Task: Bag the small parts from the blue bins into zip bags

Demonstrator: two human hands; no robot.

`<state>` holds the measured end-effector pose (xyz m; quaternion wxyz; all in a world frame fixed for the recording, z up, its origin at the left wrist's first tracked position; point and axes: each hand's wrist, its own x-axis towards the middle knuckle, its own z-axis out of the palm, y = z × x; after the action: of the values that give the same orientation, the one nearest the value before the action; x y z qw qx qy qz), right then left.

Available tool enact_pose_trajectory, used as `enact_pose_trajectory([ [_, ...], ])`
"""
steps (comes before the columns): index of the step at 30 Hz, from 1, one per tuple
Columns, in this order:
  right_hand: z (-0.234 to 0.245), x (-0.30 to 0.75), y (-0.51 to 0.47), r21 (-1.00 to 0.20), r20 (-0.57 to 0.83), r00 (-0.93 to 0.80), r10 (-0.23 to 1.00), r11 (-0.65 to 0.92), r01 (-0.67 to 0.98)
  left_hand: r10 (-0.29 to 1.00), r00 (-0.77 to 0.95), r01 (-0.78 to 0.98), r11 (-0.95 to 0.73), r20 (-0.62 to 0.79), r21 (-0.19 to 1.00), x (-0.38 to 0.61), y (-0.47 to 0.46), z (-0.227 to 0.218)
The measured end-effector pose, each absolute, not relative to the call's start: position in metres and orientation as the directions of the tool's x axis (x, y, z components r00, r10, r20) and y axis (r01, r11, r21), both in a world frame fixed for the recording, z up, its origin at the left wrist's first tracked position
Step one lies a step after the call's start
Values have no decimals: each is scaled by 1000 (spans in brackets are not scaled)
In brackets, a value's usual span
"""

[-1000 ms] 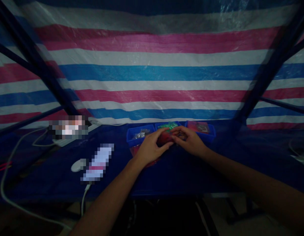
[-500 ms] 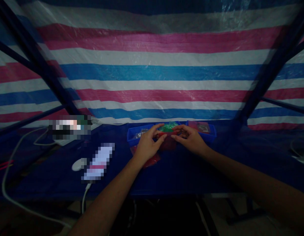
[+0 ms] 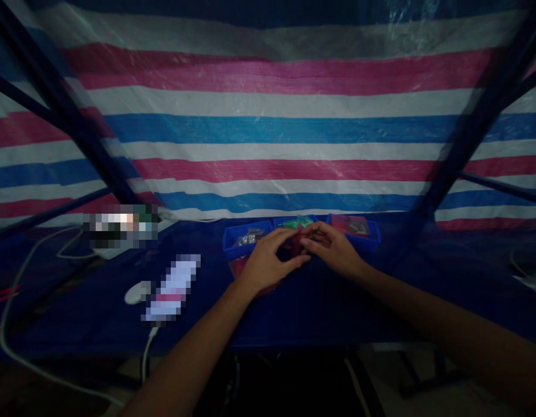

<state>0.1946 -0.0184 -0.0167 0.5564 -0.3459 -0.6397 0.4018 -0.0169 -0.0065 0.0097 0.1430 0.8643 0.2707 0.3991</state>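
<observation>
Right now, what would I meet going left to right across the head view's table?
White disc, pixelated phone, left blue tray, middle blue tray, right blue tray, pale bundle. Left hand and right hand overlap trays, so are omitted.

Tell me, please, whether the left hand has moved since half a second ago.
Yes; the left hand reaches farther right, its thumb especially, against the middle blue box.

Held red packet [image 3: 297,241], partly hidden

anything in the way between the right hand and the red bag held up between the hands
Nothing visible: the right hand is right at the red bag, and the left hand is on the opposite side, not between them.
</observation>
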Motion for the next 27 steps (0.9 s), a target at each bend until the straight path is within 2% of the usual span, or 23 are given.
enact_pose_trajectory([
  [3, -15, 192, -22, -903, 425, -180, 887, 430, -16, 605, 516, 399, -796, 607, 455, -18, -3, 5],
  [5, -15, 194, -21, -889, 453, -90, 887, 456, 26, 643, 460, 435, -764, 612, 476, -20, 1, 3],
  [8, -14, 199, -18, -852, 519, 41, 854, 514, 97, 696, 392, 403, -717, 601, 568, -22, 3, 3],
  [13, -13, 205, -15, -860, 484, -175, 857, 503, 84, 717, 433, 258, -679, 546, 687, -20, -4, 8],
  [16, -16, 205, -13, -876, 459, -166, 873, 476, 76, 710, 460, 221, -673, 533, 706, -18, -5, 8],
  [21, -25, 204, -8, -925, 360, -191, 913, 376, 55, 721, 431, 276, -677, 542, 682, -18, 5, -1],
  [24, -28, 206, -5, -927, 360, -168, 918, 372, 44, 704, 391, 369, -710, 593, 599, -20, 7, -1],
  [27, -28, 207, -2, -912, 404, -66, 912, 408, 55, 659, 340, 438, -742, 671, 507, -21, 5, 4],
])
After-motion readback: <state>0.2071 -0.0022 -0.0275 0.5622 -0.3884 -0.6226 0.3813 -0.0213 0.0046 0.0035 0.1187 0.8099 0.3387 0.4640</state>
